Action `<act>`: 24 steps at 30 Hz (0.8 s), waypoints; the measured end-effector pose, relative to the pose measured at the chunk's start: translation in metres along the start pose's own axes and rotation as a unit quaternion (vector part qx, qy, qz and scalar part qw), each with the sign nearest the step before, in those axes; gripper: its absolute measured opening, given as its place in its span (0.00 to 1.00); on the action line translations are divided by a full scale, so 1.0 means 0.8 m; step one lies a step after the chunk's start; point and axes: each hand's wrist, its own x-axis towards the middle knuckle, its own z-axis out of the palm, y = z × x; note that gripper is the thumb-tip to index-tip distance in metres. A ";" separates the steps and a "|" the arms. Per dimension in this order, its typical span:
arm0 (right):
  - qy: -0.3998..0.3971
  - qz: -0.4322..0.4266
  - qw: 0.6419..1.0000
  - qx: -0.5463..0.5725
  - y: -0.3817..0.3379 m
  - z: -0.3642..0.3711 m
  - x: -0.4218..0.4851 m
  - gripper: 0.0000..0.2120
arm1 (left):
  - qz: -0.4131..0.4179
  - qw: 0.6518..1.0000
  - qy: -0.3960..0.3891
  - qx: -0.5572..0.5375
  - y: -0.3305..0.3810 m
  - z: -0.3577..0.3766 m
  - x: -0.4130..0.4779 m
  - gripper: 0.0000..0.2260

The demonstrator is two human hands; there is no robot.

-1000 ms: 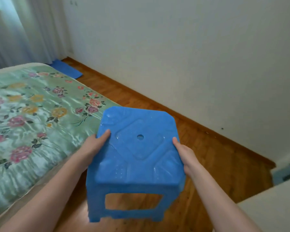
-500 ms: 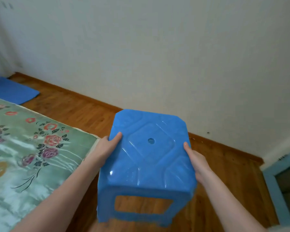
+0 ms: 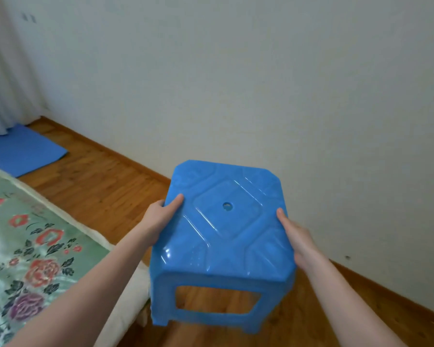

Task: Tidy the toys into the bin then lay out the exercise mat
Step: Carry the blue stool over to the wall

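Note:
I carry a blue plastic stool (image 3: 223, 244) upright in the air above the wooden floor, in the middle of the head view. My left hand (image 3: 161, 221) grips its left seat edge, thumb lying on top. My right hand (image 3: 296, 236) grips the right edge the same way. A blue exercise mat (image 3: 23, 149) lies flat on the floor at the far left, partly under the curtain. No toys or bin are in view.
A bed with a green floral cover (image 3: 23, 246) fills the lower left. A white wall (image 3: 261, 83) with a wooden skirting board stands close ahead. Wooden floor (image 3: 98, 184) runs between bed and wall. A pale curtain (image 3: 5, 71) hangs at the far left.
The view has swung from side to side along the wall and the stool has come nearer to the wall. Both hands keep the same hold.

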 end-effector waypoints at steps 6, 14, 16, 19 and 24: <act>-0.048 -0.010 0.999 -0.015 -0.061 0.119 0.159 0.14 | -0.003 0.998 0.064 -0.017 0.055 -0.035 0.159 0.19; -0.060 -0.011 0.998 -0.012 -0.118 0.270 0.325 0.13 | 0.004 0.996 0.088 0.009 0.120 -0.088 0.368 0.19; -0.065 -0.005 0.998 -0.011 -0.132 0.309 0.363 0.13 | 0.003 0.994 0.102 0.035 0.137 -0.104 0.421 0.19; -0.072 0.001 0.997 -0.016 -0.146 0.359 0.424 0.17 | -0.003 0.992 0.110 0.055 0.152 -0.124 0.498 0.19; -0.078 0.020 0.997 -0.007 -0.153 0.441 0.514 0.19 | -0.005 0.989 0.126 0.072 0.163 -0.152 0.607 0.21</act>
